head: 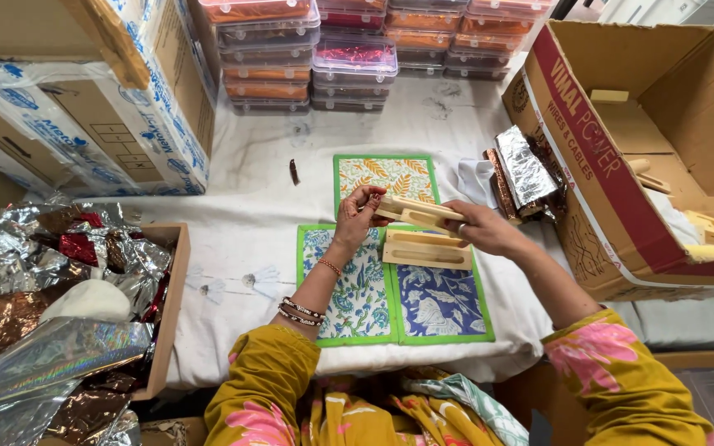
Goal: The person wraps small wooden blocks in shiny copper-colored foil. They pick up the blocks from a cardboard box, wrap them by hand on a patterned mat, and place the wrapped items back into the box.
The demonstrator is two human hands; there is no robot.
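Note:
My left hand (pixel 359 212) and my right hand (pixel 483 228) together hold a pale wooden block (pixel 416 212) with a slot, lifted above the table. The left fingers pinch its left end and the right hand grips its right end. A second slotted wooden block (pixel 427 249) lies flat just below it, on the printed mats. Three green-bordered patterned mats lie there: a yellow leafy one (pixel 402 173) behind, a blue-and-white one (pixel 355 297) at the left, and a dark blue one (pixel 444 307) at the right.
A big open cardboard box (pixel 597 206) with more wooden pieces stands at the right, foil-wrapped bars (pixel 524 169) beside it. Stacked clear plastic boxes (pixel 349 62) line the back. Cartons (pixel 126 124) sit at left, with a tray of crumpled foil (pixel 51 314).

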